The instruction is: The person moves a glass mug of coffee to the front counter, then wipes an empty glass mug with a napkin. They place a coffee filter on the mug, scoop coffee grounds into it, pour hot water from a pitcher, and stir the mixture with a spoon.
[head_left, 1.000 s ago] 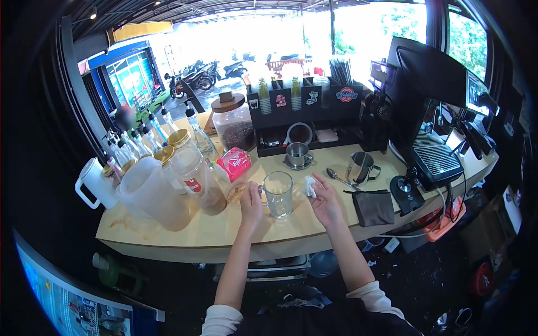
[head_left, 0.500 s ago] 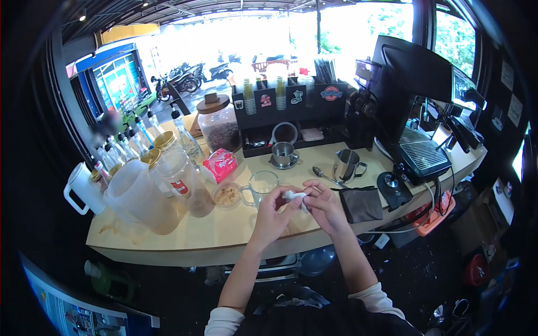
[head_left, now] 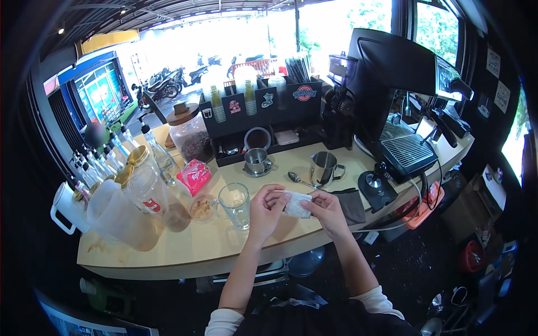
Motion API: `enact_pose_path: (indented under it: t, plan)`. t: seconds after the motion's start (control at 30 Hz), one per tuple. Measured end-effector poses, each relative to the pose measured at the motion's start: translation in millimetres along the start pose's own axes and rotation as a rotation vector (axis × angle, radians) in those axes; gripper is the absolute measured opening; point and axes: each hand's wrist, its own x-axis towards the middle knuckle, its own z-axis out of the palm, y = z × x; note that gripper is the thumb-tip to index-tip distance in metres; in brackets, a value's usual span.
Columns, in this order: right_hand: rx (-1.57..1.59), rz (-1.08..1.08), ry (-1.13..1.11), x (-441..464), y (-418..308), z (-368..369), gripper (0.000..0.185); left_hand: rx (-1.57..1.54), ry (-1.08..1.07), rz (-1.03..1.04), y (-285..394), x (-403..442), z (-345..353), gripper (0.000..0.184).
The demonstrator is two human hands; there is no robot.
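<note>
White tissue (head_left: 298, 206): just below the middle of the frame, stretched between both hands
Left hand (head_left: 265, 215): fingers pinching the tissue's left side
Right hand (head_left: 330, 215): fingers pinching its right side
Glass mug (head_left: 235, 206): upright on the desk (head_left: 179, 249), left of the hands (handle towards frame left)
Pink packet (head_left: 194, 177): to the mug's upper left
Steel pitcher (head_left: 323, 169): right of centre, beside a spoon (head_left: 299, 180)
</note>
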Motion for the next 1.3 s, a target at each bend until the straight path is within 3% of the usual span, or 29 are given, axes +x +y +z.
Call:
enact_pose_path:
  t: [0.07,0.13,0.2,0.3,0.4,0.5,0.57,0.6,0.63,0.7,0.73,0.8,1.07,1.2,1.27,1.3]
  plan:
    - [0.029,0.026,0.016,3.9,0.4,-11.7,0.014,-0.028,0.018,-0.026,-5.2,7.6,6.2,0.032]
    - [0.049,0.050,-0.025,9.2,2.3,-22.9,0.014,0.040,-0.100,0.018,-9.8,12.8,16.6,0.041]
    - [0.000,0.050,-0.035,15.6,-6.2,-30.2,0.016,0.070,-0.148,-0.067,-14.5,23.8,20.1,0.045]
    - [-0.071,-0.076,0.182,26.1,-25.5,-55.5,0.019,-0.012,-0.051,-0.097,-28.3,45.4,27.1,0.040]
    - [-0.044,-0.255,0.369,63.1,-35.1,-115.6,0.022,0.141,0.084,0.015,-52.9,67.5,32.9,0.036]
    - [-0.096,-0.172,0.436,106.7,-30.7,-156.4,0.025,0.263,0.153,0.068,-75.8,76.9,42.1,0.034]
    - [-0.397,-0.210,0.507,136.2,11.1,-185.7,0.032,0.558,0.113,0.185,-87.2,78.4,42.7,0.035]
    - [-0.596,-0.264,0.549,144.6,31.7,-196.8,0.034,0.559,0.112,0.182,-88.6,76.7,42.1,0.035]
    - [-0.593,-0.265,0.547,141.0,34.4,-194.4,0.034,0.613,0.105,0.183,-86.5,75.5,40.9,0.035]
    - [-1.319,-0.742,0.638,128.3,39.1,-185.0,0.034,0.676,0.104,0.186,-83.7,74.8,39.6,0.035]
    - [-1.311,-0.741,0.633,124.6,41.6,-185.5,0.034,0.692,0.108,0.184,-83.4,73.2,39.6,0.034]
    - [-1.032,-0.194,0.438,119.2,41.6,-185.4,0.035,0.717,0.118,0.178,-81.8,72.4,39.4,0.033]
    - [-1.198,-0.408,0.365,120.5,41.9,-185.2,0.040,0.757,0.090,0.209,-82.7,73.3,36.5,0.034]
    - [-1.059,-0.341,0.434,121.3,34.3,-180.0,0.029,0.686,0.093,0.211,-82.2,77.8,42.2,0.034]
    - [-0.951,-0.488,0.516,119.5,29.4,-177.2,0.024,0.686,0.079,0.308,-81.3,74.4,41.5,0.030]
    - [-0.711,-0.335,0.559,115.7,21.3,-169.4,0.017,0.689,0.097,0.300,-80.0,69.5,40.7,0.030]
